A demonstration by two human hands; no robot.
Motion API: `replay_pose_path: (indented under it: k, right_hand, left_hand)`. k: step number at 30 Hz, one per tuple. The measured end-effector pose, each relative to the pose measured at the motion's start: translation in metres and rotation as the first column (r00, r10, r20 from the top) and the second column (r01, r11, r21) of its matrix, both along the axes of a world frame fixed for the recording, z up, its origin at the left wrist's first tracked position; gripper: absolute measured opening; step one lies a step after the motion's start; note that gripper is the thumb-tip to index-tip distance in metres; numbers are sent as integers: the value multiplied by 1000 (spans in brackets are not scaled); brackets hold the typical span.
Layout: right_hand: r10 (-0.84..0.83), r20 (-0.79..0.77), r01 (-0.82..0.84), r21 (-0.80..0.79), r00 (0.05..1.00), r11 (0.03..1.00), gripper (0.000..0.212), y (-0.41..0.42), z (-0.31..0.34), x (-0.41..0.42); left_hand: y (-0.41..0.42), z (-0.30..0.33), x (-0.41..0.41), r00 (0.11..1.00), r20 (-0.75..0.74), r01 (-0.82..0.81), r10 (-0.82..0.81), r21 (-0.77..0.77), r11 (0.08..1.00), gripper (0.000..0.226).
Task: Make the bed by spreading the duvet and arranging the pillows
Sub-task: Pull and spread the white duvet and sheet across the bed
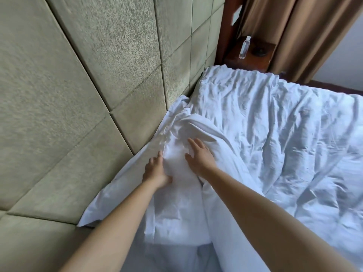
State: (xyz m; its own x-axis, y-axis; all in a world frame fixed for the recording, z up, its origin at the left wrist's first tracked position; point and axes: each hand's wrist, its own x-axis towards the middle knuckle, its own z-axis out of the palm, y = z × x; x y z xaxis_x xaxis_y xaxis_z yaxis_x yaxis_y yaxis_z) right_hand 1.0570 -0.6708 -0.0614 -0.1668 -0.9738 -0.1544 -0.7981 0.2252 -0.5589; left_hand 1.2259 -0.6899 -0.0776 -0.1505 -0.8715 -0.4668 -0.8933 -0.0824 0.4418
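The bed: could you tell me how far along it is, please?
Done: the duvet covers the bed, though wrinkled. In hand: the left hand and right hand rest on a pillow by the headboard. Left: smoothing and final pillow arrangement.

It was a bedroom, with the look of a hotel room. A bed covered in rumpled white duvet stood against a tall padded headboard wall of square greenish panels. In the far corner sat a dark wooden nightstand with a clear plastic water bottle on it, and heavy brown curtains hung just beside it.
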Motion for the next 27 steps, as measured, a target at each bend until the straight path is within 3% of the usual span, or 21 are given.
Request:
replay_pose_path:
  k: [4, 11, 16, 22, 27]
  right_hand:
    - [58, -146, -57, 13, 988, 998, 66, 49, 12, -15]
    - [18, -194, -9, 46, 981, 999, 79, 143, 14, -49]
    - [-1, -209, 10, 42, 978, 999, 88, 222, 20, -85]
    - [-21, -126, 30, 70, 992, 997, 92, 332, -1, -130]
    - [-72, -33, 78, 246, 997, 966, 98, 420, -47, -158]
  left_hand:
    - [23, 16, -20, 977, 139, 190, -163, -211, 959, 94]
    - [94, 41, -68, 883, 310, 434, -352, -257, 863, 86]
    - [159, 54, -106, 827, 428, 508, -364, -294, 809, 87]
    - [266, 53, -150, 783, 468, 562, -410, -250, 789, 90]
    - [343, 25, -185, 708, 491, 632, -508, -117, 766, 95]
